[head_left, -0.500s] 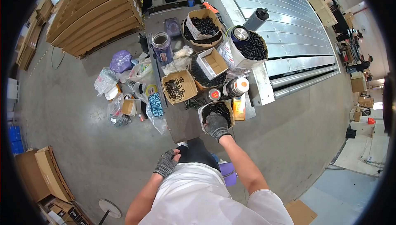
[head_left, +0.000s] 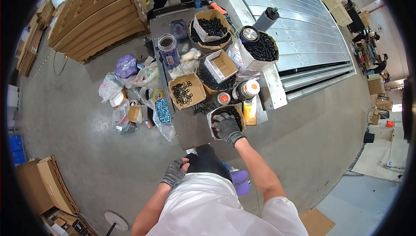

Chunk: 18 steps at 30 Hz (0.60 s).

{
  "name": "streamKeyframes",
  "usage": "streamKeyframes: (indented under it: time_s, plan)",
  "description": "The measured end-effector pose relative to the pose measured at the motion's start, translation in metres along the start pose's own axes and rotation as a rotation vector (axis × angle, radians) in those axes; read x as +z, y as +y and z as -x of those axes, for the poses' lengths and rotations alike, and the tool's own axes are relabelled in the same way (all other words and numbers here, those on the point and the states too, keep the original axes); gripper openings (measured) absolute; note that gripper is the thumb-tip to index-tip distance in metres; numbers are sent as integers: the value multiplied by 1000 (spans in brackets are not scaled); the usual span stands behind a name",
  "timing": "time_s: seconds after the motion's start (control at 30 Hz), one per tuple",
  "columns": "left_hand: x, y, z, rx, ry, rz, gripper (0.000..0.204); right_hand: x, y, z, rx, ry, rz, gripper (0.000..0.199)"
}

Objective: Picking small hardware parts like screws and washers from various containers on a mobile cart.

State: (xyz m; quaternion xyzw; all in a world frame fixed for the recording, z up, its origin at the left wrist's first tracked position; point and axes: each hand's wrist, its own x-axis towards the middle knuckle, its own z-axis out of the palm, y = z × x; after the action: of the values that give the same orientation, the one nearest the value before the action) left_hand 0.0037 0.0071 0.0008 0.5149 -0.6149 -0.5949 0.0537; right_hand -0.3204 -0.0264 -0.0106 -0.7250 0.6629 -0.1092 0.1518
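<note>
In a small cardboard box (head_left: 211,127) of black bolt-like parts (head_left: 236,114), at the near end of the narrow table, my right hand (head_left: 227,128) reaches down. Its grey fingerless glove leaves the fingertips bare; the fingers look spread over the parts, and their tips are partly hidden. My left hand (head_left: 175,172), gloved likewise, rests by my lap with its fingers curled in. Whatever it may hold is hidden. Left of the box, loose black parts (head_left: 200,107) lie near an open carton of black rings (head_left: 182,94).
Behind stand a small empty-looking carton (head_left: 221,66), a purple tumbler (head_left: 169,52), a white-lidded bottle (head_left: 248,89) and boxes of black parts (head_left: 212,27). A metal roller conveyor (head_left: 299,28) runs at right. Plastic bags (head_left: 125,117) lie left; flat cardboard (head_left: 99,19) is stacked beyond.
My right hand has shifted within the box, its fingers now higher and more visible. My left hand stays put. At the far end, a person's legs have moved rightward.
</note>
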Motion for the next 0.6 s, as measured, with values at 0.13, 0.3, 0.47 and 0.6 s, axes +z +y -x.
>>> streamKeyframes:
  time_s: [0.13, 0.3, 0.47, 0.6]
  plan:
    - [2, -3, 6, 30, 34, -33, 23, 14, 6, 6, -23, -10, -64, 25]
    - [12, 10, 0, 17, 42, -55, 24, 13, 12, 13, -27, 3, -124, 29]
    - [25, 19, -11, -8, 41, -80, 24, -84, 0, 12, -2, 285, -458, 21]
    - [44, -12, -25, -174, 64, -133, 24, -156, 9, 63, 5, 452, -423, 17]
